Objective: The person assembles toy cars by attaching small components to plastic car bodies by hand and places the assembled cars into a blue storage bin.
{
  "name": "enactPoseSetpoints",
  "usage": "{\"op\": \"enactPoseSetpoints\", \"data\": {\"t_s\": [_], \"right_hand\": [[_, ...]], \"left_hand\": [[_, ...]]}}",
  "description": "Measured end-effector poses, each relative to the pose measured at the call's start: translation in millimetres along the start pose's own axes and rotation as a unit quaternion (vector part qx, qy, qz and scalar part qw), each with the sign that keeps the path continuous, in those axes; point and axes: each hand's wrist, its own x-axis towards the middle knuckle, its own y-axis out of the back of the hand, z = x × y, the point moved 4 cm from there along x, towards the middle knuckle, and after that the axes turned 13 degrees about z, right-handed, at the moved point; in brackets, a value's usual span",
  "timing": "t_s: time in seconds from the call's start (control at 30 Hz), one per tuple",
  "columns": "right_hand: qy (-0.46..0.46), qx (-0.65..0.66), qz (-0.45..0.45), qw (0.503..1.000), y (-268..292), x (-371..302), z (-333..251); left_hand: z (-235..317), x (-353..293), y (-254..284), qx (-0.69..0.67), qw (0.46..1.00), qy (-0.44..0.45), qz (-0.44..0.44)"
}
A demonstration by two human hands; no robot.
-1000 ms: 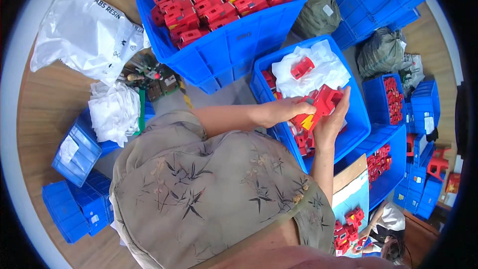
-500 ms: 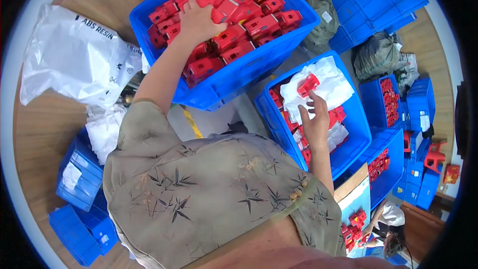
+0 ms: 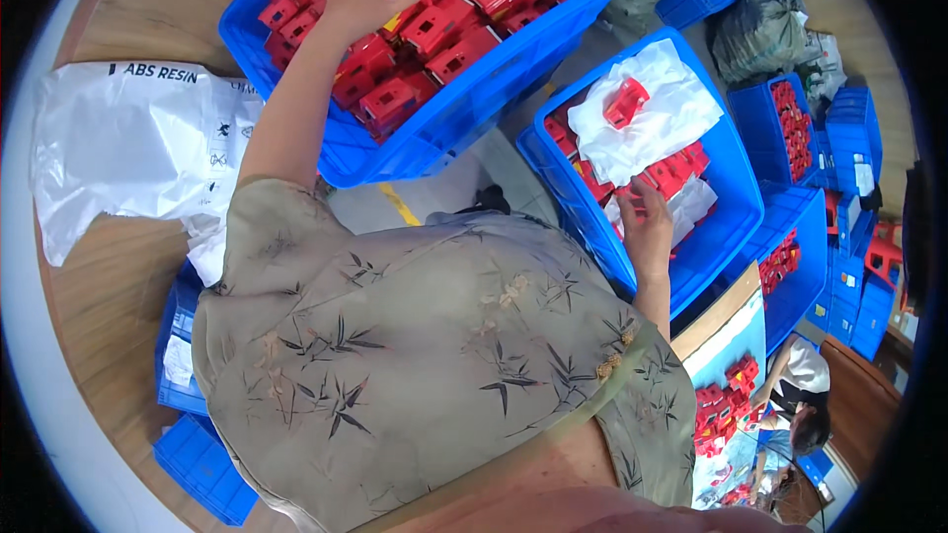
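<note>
My left hand [image 3: 363, 2] rests with spread fingers on red plastic housings [image 3: 449, 25] piled in a large blue bin [image 3: 434, 143] at the upper left. It grips none of them. My right hand [image 3: 647, 222] is over a second blue bin [image 3: 726, 242], its fingers slightly bent and apart, nearest the lower edge of a white sheet [image 3: 681, 104]. One red housing [image 3: 626, 103] lies alone on that sheet, out of reach of my fingertips. More red housings [image 3: 676, 170] and a crumpled white piece [image 3: 691, 205] show beneath and beside the sheet.
A white plastic sack [image 3: 128, 153] lies at the left, above blue crates [image 3: 207, 469]. Dark bags [image 3: 760, 35] and more blue bins [image 3: 795, 257] stand at the right. At the lower right, a person [image 3: 805, 390] is beside a table with red parts [image 3: 721, 410].
The view has shifted. My right hand has drawn back from the single red housing, which stays on the white sheet. My left hand is still on the piled housings.
</note>
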Motion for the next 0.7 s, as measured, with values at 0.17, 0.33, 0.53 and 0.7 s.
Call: {"op": "enactPoseSetpoints", "data": {"t_s": [0.17, 0.33, 0.53, 0.7], "right_hand": [[-0.007, -0.007, -0.012, 1.000, -0.9, -27.9, 27.2], [0.005, -0.034, -0.033, 0.999, 6.4, -59.4, 54.6], [-0.040, -0.060, -0.039, 0.997, 47.8, -103.5, 92.5], [-0.124, -0.128, -0.042, 0.983, 96.5, -179.0, 151.6]], "left_hand": [[78.9, -7.4, 38.6, -0.141, 0.984, -0.086, 0.062], [201.4, -61.1, 33.5, -0.291, 0.937, -0.190, 0.027], [307.1, -180.6, -32.7, -0.305, 0.889, -0.252, -0.232], [367.8, -273.7, -79.7, -0.219, 0.816, -0.327, -0.424]]}}
